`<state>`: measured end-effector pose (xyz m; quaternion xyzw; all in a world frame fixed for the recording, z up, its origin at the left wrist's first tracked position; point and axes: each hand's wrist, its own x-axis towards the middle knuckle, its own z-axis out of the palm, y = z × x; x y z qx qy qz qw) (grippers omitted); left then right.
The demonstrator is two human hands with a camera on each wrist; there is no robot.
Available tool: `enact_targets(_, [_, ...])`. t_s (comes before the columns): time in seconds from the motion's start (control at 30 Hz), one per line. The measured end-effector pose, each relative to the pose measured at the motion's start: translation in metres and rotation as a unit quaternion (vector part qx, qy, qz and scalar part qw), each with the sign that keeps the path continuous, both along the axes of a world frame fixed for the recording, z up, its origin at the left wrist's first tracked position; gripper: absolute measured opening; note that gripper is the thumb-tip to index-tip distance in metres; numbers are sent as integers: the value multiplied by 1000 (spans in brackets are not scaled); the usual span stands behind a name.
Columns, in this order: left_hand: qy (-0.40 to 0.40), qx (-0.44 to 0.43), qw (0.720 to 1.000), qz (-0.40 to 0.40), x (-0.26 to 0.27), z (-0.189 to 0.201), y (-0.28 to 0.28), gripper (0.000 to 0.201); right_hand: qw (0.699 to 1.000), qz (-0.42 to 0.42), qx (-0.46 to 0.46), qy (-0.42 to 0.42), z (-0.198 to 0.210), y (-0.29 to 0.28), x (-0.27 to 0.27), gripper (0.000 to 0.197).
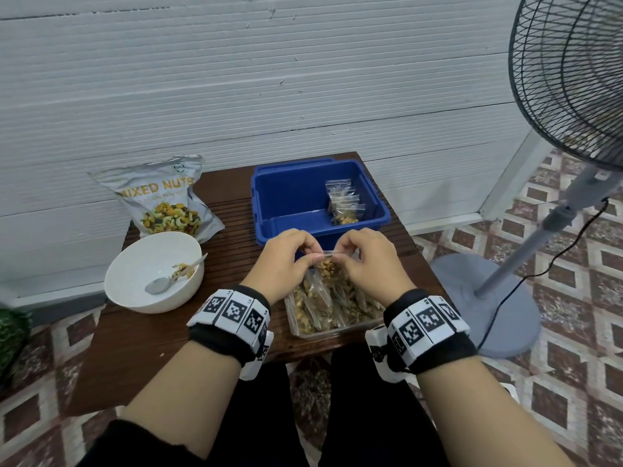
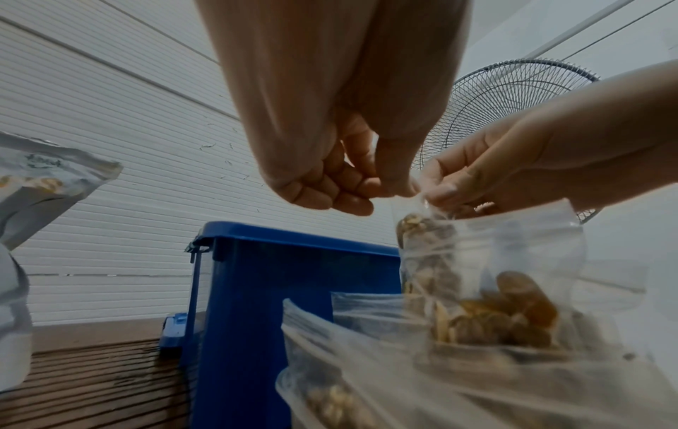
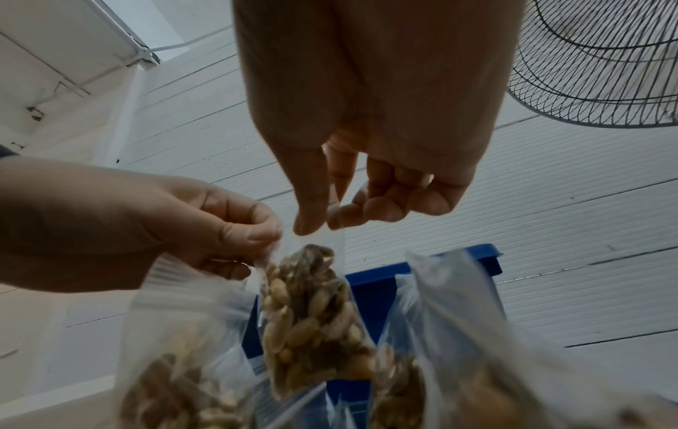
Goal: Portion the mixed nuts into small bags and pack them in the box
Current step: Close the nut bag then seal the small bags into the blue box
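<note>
A small clear bag of nuts [image 1: 328, 268] [image 3: 312, 313] [image 2: 425, 238] hangs upright just above a clear tray [image 1: 337, 333] holding several filled bags. My left hand [image 1: 286, 256] [image 2: 366, 191] pinches the left end of its top strip between thumb and forefinger. My right hand [image 1: 364, 252] [image 3: 322, 223] pinches the right end the same way. Behind the hands stands a blue box [image 1: 290, 197] [image 2: 257, 290] [image 3: 374, 287] with several packed bags [image 1: 344, 203] in its right front corner.
A silver mixed nuts pouch [image 1: 161, 200] leans at the back left of the brown slatted table [image 1: 161, 335]. A white bowl [image 1: 151, 298] with a spoon [image 1: 168, 279] and a few nuts sits left. A standing fan [image 1: 573, 96] is at the right.
</note>
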<state>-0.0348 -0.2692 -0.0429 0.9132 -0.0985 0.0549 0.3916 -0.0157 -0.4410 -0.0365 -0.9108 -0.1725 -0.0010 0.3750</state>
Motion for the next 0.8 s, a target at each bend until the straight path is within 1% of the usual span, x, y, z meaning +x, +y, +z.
enact_targets(0.1, [-5,-3,1000,9,2,2,-1,17,1000,7,-3,5,3,1,-1,10])
enact_targets(0.3, [35,-51,998,26,-2,3,-1,14,1000,3,-28,-11,7,0,-1,15])
enact_targets(0.4, [40,-40,998,29,-2,4,1,15,1000,-2,-19,-1,8,-1,-1,15])
enact_targets(0.53, [33,-35,998,36,-2,6,1,11,1000,6,-24,8,7,0,-2,8])
enact_targets(0.63, [29,-41,998,28,-2,7,0,10,1000,4,-31,-6,6,2,1,10])
enact_targets(0.73, [30,-47,998,31,-1,6,-1,9,999,2,-38,-28,5,2,2,8])
enact_targets(0.8, [30,-49,998,35,-1,6,1,8,999,5,-42,-25,6,2,3,6])
